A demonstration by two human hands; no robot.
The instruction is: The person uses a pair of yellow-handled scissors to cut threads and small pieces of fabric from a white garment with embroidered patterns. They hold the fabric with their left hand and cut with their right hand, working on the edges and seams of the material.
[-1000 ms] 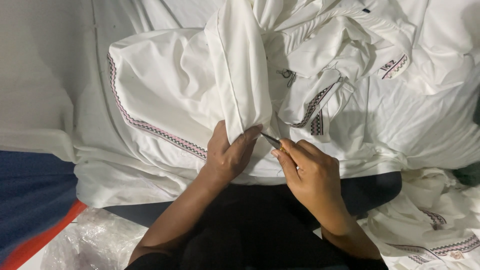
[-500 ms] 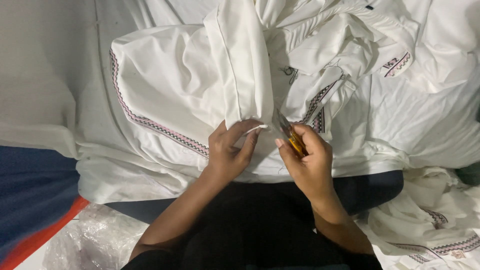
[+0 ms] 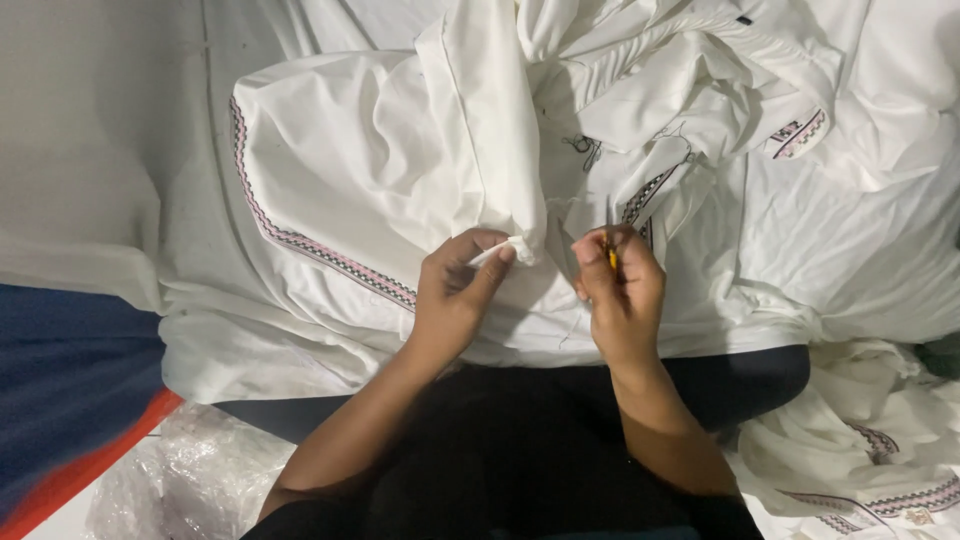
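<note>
The small yellow tool (image 3: 611,256) is almost wholly hidden inside the right hand (image 3: 622,300), so its kind cannot be told. The white garment (image 3: 380,170) runs off the far edge. The clear plastic bag (image 3: 190,480) is cut by the near edge, blurred.

Two bare hands raised close together, forearms angling in from below.

The left hand (image 3: 455,290) is curled, thumb and forefinger pinched tight at their tips, wrist bent slightly upward. The right hand (image 3: 620,290) is closed in a loose fist, fingers folded toward the palm, just beside the left without touching it.
</note>
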